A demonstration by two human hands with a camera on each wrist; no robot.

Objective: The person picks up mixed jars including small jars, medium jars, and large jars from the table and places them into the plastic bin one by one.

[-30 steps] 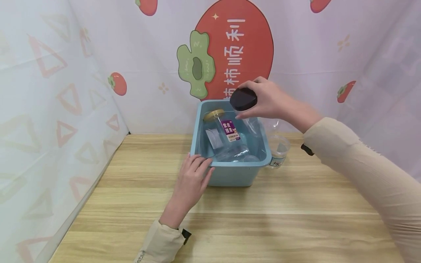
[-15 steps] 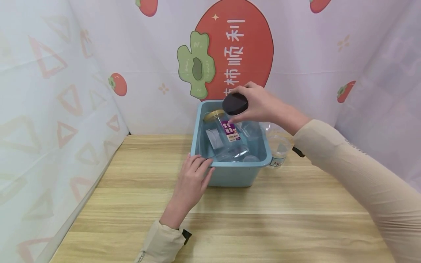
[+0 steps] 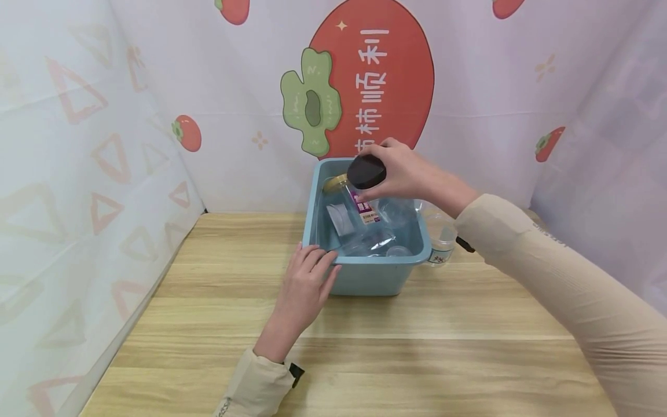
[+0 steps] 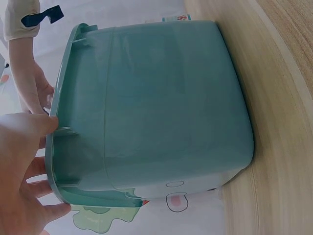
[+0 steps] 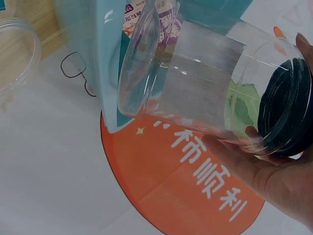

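Observation:
My right hand point(image 3: 403, 174) grips a clear plastic jar point(image 5: 200, 83) around its black lid point(image 3: 366, 172). The jar is tilted, its base pointing down into the light-blue plastic bin point(image 3: 367, 281). At the bin's near left corner, my left hand point(image 3: 304, 281) holds the rim, with the thumb point(image 4: 41, 123) and fingers visible along it in the left wrist view. Inside the bin lie a clear jar with a gold lid point(image 3: 334, 184) and a purple label, a white cup point(image 3: 340, 220), and other clear plastic containers point(image 3: 367, 242).
A clear plastic cup point(image 3: 440, 250) with a printed label stands on the wooden table point(image 3: 219, 278), just right of the bin. A curtain with printed persimmons point(image 3: 385, 75) hangs behind, and another pale curtain point(image 3: 78, 202) borders the table's left side.
My right hand has moved left and down with the black-lidded jar, from above the bin's right side to lower over its middle. The left hand stays on the rim.

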